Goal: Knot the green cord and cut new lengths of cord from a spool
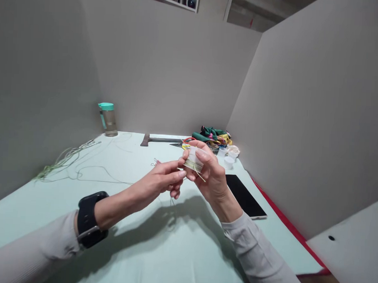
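Observation:
My right hand grips a small white spool above the table, its fingers curled around it. Pale green cord is wound about the spool's lower part, and a short end sticks out toward the lower right. Just left of the spool, my left hand is closed, thumb and fingertips pinched on the cord close to the winding. Thin strands hang below its fingers. The exact grip of the left fingertips is partly hidden.
Loose green cords spread over the left of the pale tablecloth. At the back stand a bottle, a hammer-like tool and yellow-handled scissors. Bundled cloth, small white cups and a black tablet lie right.

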`<state>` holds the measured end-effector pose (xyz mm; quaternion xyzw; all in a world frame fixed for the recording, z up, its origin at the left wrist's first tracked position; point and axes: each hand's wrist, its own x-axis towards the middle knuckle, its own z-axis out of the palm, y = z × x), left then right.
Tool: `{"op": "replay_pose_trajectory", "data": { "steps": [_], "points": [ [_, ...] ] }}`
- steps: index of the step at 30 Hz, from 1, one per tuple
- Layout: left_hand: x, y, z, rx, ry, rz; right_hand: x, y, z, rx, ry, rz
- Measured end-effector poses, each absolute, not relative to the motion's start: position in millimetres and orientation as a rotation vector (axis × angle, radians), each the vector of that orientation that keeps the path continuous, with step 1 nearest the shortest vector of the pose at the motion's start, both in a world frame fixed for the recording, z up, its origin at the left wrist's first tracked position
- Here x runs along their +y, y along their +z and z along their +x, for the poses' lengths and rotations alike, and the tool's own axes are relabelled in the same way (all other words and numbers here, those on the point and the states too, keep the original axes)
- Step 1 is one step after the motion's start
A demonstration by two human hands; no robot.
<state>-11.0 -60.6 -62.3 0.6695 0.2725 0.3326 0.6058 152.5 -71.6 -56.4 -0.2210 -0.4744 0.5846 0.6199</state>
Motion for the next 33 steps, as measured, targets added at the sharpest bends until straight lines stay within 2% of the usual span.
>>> {"op": "replay_pose_trajectory", "data": {
  "steps": [8,13,20,28,33],
  "points": [
    [-51,-74,-7,0.714,0.783,1.49,-59,-75,162,-1.146,1.279,-0.525],
    [-48,-83,-9,0.86,0.929,1.5,-51,-84,167,-1.18,1.093,-0.638],
    [-37,-88,-35,0.956,0.921,1.509,-28,-87,199,-0.918,0.806,-0.768],
    [-38,-75,-63,1.13,0.948,1.565,-25,-85,201,-0.813,0.869,-0.77],
    [-26,-72,-95,1.319,1.08,1.601,-20,-82,217,-0.717,0.924,-0.762]
  ]
}}
